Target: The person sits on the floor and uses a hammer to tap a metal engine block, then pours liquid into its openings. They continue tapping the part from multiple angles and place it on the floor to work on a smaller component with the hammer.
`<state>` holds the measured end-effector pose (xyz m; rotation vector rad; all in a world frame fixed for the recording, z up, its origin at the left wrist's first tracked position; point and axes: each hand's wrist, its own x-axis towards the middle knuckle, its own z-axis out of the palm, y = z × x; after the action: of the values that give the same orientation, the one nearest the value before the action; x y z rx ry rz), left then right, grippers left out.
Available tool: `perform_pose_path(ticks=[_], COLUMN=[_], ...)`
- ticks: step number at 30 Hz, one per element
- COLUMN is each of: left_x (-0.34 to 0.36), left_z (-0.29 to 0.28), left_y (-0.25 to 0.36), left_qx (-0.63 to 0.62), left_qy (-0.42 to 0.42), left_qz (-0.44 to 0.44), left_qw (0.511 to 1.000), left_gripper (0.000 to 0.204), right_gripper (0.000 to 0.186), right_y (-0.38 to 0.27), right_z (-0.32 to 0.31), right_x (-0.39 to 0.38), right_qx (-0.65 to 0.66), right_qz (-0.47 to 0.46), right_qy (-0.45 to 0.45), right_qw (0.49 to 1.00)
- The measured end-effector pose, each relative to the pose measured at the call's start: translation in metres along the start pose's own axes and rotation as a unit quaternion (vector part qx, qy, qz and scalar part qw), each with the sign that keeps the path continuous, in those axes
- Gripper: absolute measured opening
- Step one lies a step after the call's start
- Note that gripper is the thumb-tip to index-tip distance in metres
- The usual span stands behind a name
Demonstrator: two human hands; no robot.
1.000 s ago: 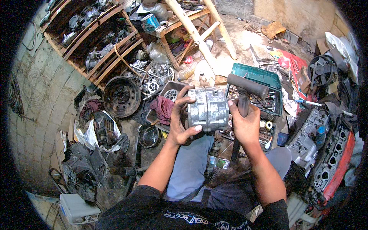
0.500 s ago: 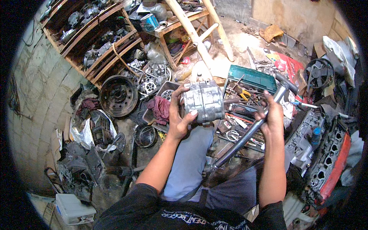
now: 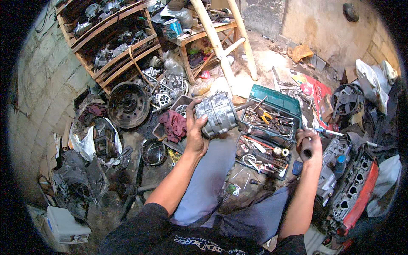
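Observation:
My left hand grips a grey ribbed metal housing, like an alternator, held up in front of my knees. My right hand is out to the right, closed around the dark handle of a tool, beside an engine block. Between the hands sits an open green toolbox full of hand tools, with a lower tray of sockets and wrenches.
A dark wheel rim and a maroon rag lie left of the housing. Wooden shelves of parts stand at the back left, a wooden ladder behind. Scrap parts and bags crowd the left floor.
My right hand has swung the dark tool away from the housing, out to the right and down beside the engine block. The left hand kept holding the housing.

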<state>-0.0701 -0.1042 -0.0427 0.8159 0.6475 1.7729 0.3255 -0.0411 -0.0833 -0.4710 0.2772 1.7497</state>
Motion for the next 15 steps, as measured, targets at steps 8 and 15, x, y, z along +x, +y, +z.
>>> perform_pose_path(ticks=[8, 15], left_x=[0.032, 0.078], left_z=[0.015, 0.066], left_y=[0.0, 0.0], left_qx=[-0.205, -0.34], left_qy=[0.027, -0.167], left_qz=[-0.083, -0.181], left_qw=[0.975, 0.908], left_gripper=[0.053, 0.08], right_gripper=[0.016, 0.039], right_y=[0.054, 0.101], right_z=[0.028, 0.05], right_x=[-0.05, -0.077], right_qx=[-0.314, -0.36], right_qz=[-0.039, -0.158], right_qy=[-0.074, -0.153], right_qw=[0.946, 0.907])
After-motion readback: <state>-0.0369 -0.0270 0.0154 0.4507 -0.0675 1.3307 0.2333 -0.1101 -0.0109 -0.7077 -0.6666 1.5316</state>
